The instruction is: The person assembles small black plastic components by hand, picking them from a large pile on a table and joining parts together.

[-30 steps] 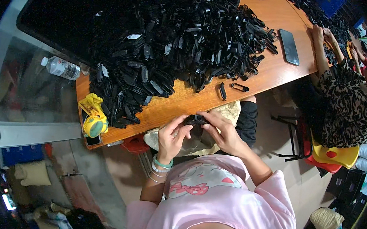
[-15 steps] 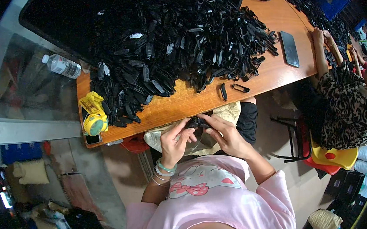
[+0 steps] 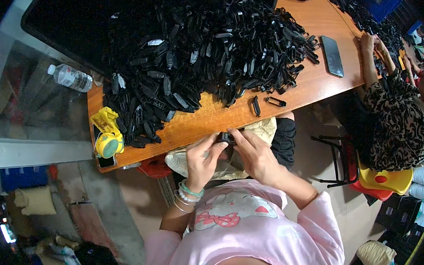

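Note:
My left hand [image 3: 201, 163] and my right hand [image 3: 260, 161] meet just past the near edge of the wooden table. Between their fingertips they grip a small black plastic part [image 3: 226, 137], mostly covered by the fingers. Both hands are closed on it. Beyond them, a large heap of black plastic parts [image 3: 188, 55] covers much of the tabletop. Two loose pieces lie apart from the heap near the edge: a narrow black piece [image 3: 256, 106] and an open black frame [image 3: 275, 102].
On the wooden table [image 3: 192, 126] a yellow handheld fan [image 3: 108, 144] stands at the left corner and a phone [image 3: 332, 56] lies at the right. A water bottle [image 3: 70, 77] is at the far left. A co-worker [image 3: 399, 123] sits at the right beside a yellow-and-red stool [image 3: 384, 178].
My right hand has turned and moved in closer to the left, covering more of the black part. The part now sits more upright between the fingertips.

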### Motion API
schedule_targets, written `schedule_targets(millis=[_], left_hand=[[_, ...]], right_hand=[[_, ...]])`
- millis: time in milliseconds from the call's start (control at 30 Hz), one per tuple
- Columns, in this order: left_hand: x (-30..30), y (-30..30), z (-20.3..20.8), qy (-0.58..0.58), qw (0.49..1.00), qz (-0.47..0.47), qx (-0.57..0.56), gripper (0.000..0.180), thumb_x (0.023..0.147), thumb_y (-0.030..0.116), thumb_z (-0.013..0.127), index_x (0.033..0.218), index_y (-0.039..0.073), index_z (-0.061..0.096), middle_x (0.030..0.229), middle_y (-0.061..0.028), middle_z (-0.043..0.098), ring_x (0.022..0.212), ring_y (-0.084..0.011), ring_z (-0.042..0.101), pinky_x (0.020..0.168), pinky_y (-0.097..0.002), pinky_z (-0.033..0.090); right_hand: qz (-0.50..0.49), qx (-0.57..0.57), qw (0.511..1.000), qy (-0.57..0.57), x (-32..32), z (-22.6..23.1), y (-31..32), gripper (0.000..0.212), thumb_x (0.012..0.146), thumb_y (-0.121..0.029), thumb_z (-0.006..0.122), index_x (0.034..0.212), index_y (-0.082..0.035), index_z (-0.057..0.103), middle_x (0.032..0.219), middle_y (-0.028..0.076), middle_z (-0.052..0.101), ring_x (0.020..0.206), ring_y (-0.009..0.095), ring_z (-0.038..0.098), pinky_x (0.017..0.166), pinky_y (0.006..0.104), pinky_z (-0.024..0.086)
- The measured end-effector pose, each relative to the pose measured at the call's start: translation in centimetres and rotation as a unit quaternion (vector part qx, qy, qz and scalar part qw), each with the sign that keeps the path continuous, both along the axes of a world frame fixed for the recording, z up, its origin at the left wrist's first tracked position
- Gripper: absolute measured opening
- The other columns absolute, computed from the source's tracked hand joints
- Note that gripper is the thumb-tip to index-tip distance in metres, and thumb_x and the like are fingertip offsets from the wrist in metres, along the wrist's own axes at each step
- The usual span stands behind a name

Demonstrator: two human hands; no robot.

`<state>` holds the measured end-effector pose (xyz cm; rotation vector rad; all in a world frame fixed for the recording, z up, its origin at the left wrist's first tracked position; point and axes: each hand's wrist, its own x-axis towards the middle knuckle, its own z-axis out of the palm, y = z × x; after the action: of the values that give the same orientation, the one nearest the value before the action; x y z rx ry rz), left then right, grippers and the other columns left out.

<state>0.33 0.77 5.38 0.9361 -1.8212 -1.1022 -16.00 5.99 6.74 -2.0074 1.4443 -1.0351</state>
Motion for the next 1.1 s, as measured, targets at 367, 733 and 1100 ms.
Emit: schedule_targets(millis=[367, 733, 1100], left_hand=[[-0.1, -0.6, -2.3, 0.274, 0.889, -0.06, 0.363, 0.03, 0.085, 0.008, 0.061, 0.111, -0.007, 0.058, 0.084, -0.0091, 0.063, 0.065, -0.0102, 0.055, 0.059, -0.0209, 0.044], [2.0, -7.8, -4.1, 0.4, 0.856, 0.089, 0.317, 0.037, 0.092, 0.036, 0.052, 0.068, 0.009, 0.043, 0.066, -0.0011, 0.048, 0.057, -0.0127, 0.048, 0.047, -0.0259, 0.039], [0.8, -9.7, -6.1, -0.098, 0.936, 0.318, -0.112, 0.021, 0.075, 0.014, 0.073, 0.076, -0.002, 0.06, 0.059, -0.0062, 0.056, 0.046, -0.0155, 0.046, 0.049, -0.0297, 0.039]], right_hand=[[-0.123, 0.049, 0.958, -0.256, 1.0, -3.1, -0.5, 0.017, 0.083, 0.0, 0.058, 0.099, 0.005, 0.058, 0.09, 0.008, 0.055, 0.071, 0.013, 0.055, 0.064, 0.0231, 0.046], [-0.337, -0.014, 0.94, 0.043, -3.3, -5.8, -3.1, 0.02, 0.078, -0.009, 0.068, 0.094, -0.002, 0.057, 0.087, 0.01, 0.053, 0.066, 0.02, 0.056, 0.058, 0.0294, 0.044], [-0.358, 0.001, 0.933, 0.046, -3.9, -7.5, -4.9, 0.026, 0.078, -0.012, 0.063, 0.101, -0.002, 0.055, 0.086, 0.017, 0.057, 0.079, 0.036, 0.058, 0.066, 0.0418, 0.047]])
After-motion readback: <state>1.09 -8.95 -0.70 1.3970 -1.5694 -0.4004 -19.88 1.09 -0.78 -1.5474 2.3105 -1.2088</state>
